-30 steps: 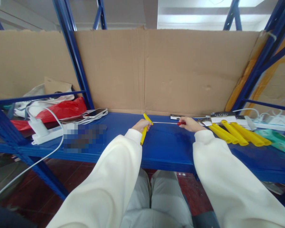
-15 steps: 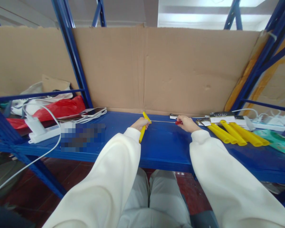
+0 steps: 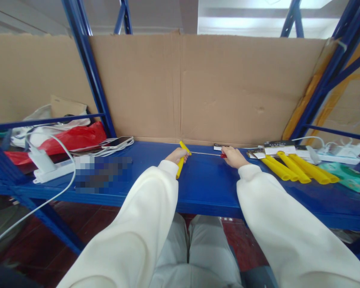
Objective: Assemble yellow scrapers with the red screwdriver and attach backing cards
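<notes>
Fingers of my left hand (image 3: 177,155) are wrapped round a yellow plastic handle (image 3: 179,172), which stands slanted over the blue shelf top, its upper end tilted to the left. My right hand (image 3: 233,156) is closed on the red grip of a screwdriver (image 3: 207,153). The long, thin metal shaft runs left, nearly level, and its tip meets the yellow handle beside my left fingers. Whether the tip sits in a screw there is too small to make out.
Several yellow handles (image 3: 303,170) lie to the right, by black-and-white packaging (image 3: 277,148) and a green packet (image 3: 348,176). A white power strip (image 3: 52,171), red bag (image 3: 78,138) and phone (image 3: 118,142) are at left. Cardboard (image 3: 228,88) closes the back.
My right hand has shifted slightly left and turned a little on the screwdriver, now covering more of its red grip. My left hand and the yellow handle look nearly unmoved.
</notes>
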Motion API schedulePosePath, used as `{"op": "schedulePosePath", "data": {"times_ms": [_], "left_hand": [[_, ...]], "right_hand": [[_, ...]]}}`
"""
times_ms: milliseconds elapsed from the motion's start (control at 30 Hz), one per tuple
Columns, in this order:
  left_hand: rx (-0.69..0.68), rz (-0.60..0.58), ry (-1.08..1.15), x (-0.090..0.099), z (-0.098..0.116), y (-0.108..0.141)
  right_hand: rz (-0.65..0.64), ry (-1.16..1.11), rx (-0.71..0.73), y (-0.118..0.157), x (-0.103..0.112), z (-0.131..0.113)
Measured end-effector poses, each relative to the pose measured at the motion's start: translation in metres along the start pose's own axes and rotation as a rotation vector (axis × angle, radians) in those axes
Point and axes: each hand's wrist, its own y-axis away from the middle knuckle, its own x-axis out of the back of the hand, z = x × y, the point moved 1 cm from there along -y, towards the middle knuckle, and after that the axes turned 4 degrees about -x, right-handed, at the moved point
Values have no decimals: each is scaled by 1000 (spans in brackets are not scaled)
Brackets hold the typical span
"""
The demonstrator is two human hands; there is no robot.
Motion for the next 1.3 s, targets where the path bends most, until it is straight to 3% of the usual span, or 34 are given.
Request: {"op": "schedulePosePath", "data": {"times_ms": [300,467,600,833,1300], "left_hand": [[-26,57,-69,-5,1,-3],[-31,55,-79,-5,1,2],[-30,78,-107,-6,2,4],[-46,83,-125,-6,2,5],[-37,81,-87,-3,-2,-2]], "right_hand": [[-8,20,2,-1,-6,3],[-45,-70,-87,-4,-11,8],[8,-172,-124,-7,-17,18],[68,-334,-79,-13,-27,29],[56,-313,-45,-9,-22,24]]}}
